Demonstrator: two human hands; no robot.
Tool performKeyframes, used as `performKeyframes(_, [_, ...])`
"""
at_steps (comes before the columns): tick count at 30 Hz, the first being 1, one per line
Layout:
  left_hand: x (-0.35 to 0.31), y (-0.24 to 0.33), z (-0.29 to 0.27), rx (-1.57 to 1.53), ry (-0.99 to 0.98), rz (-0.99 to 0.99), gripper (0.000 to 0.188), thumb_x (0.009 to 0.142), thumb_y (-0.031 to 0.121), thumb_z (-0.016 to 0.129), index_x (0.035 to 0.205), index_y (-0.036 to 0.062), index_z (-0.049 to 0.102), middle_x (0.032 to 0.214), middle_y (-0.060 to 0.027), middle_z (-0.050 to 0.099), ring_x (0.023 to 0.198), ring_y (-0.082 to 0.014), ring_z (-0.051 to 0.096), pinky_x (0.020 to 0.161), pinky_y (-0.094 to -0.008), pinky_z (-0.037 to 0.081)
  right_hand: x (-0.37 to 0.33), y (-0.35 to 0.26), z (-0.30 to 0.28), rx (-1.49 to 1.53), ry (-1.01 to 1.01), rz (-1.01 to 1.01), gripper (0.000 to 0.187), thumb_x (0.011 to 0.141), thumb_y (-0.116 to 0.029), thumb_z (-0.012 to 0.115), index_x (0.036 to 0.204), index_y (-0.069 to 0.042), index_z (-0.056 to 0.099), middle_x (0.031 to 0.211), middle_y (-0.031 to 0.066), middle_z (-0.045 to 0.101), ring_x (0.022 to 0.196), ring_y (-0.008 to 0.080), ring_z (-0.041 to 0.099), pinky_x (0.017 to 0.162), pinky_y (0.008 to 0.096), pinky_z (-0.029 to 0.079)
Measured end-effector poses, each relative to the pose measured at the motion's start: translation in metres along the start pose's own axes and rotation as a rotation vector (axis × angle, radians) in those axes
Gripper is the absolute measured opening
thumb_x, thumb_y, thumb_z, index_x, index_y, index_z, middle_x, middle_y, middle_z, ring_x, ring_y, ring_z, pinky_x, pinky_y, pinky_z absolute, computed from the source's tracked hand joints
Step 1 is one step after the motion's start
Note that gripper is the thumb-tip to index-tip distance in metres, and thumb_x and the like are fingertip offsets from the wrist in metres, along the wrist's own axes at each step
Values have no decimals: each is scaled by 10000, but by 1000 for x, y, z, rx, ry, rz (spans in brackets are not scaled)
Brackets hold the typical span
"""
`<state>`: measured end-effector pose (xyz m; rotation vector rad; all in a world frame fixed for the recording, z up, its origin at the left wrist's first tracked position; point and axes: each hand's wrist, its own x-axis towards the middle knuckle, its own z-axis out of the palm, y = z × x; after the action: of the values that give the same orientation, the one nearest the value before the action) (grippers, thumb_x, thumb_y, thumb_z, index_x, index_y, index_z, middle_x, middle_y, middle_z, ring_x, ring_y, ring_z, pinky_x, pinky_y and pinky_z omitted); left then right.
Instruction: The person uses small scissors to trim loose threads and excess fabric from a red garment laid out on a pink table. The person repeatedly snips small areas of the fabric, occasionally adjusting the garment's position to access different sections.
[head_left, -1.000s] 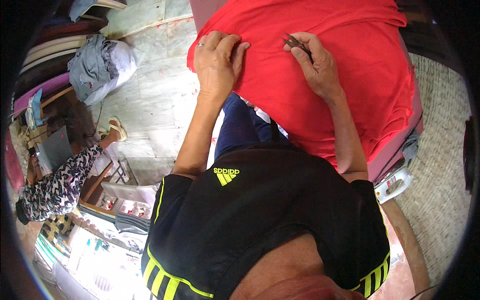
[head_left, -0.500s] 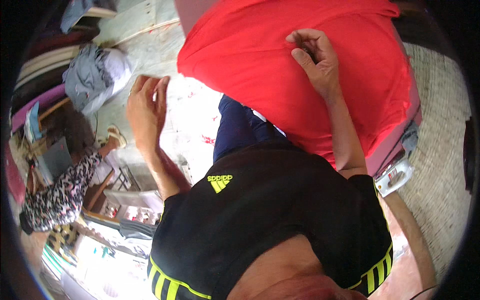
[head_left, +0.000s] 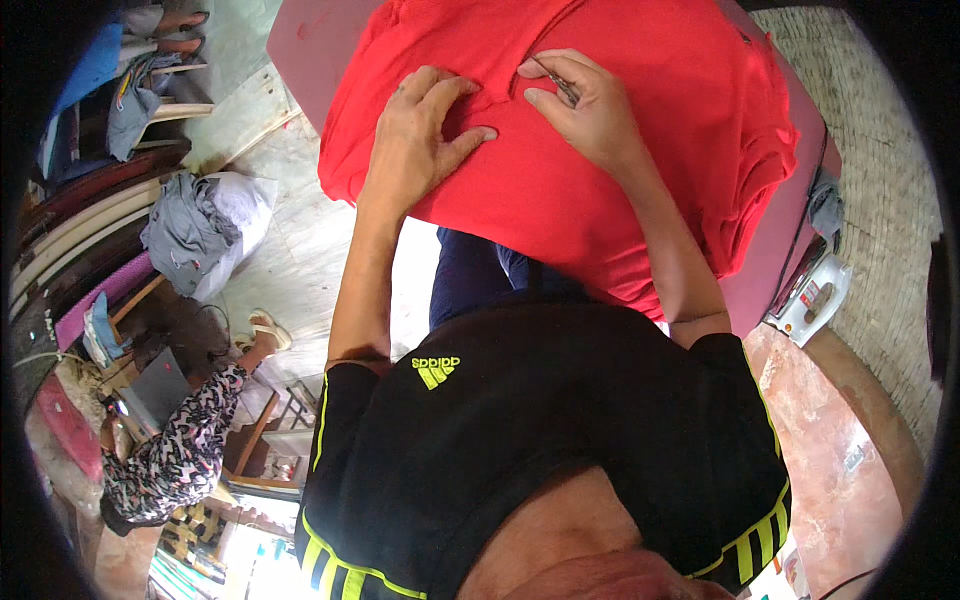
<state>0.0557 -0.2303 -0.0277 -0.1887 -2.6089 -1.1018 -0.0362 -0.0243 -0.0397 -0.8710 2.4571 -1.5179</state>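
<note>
A large piece of red fabric (head_left: 560, 190) with a seam or folded edge near its middle lies spread over a mauve table (head_left: 300, 50). My left hand (head_left: 415, 140) rests on it left of that edge, thumb and fingers apart, the cloth slightly rucked between them. To its right, my right hand (head_left: 590, 110) is closed around small dark metal thread snips (head_left: 560, 84), whose tip points up and left over the cloth. The handle end of the snips is partly hidden in my fingers.
A white clothes iron (head_left: 815, 300) stands at the right by the table's corner, near a ribbed mat (head_left: 870, 180). On the left floor sits a bag with grey cloth (head_left: 195, 235). A seated person in patterned clothing (head_left: 170, 460) is at lower left; another person's feet (head_left: 180, 45) show at upper left.
My left hand has come from beside the table onto the red fabric. My right hand has shifted left and slightly down, and the snips now show between its fingers.
</note>
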Motion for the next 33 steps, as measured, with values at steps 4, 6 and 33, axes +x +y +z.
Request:
performKeyframes(4, [-33,11,-10,-50,-28,-248,360,732,161,846,1015,18,674,941,-128,634,875,-304,632,777,-402,521,-5,3,-1,-2,20,-19,280,831,6,712,1110,-17,697,995,-3,682,641,28,473,574,208,404])
performKeyframes(6, [-52,5,-11,-8,40,-216,364,723,134,843,1026,27,674,962,-128,632,899,-299,624,789,-404,514,-6,1,0,-17,33,-26,286,828,12,707,1112,-15,696,1009,2,681,650,29,486,575,209,408])
performKeyframes(33, [83,-37,-18,-527,-463,38,327,800,28,805,1103,44,684,1024,-3,606,743,-77,517,648,-227,462,19,-17,16,45,54,16,166,895,-47,707,1031,34,655,884,92,659,781,125,606,698,286,500])
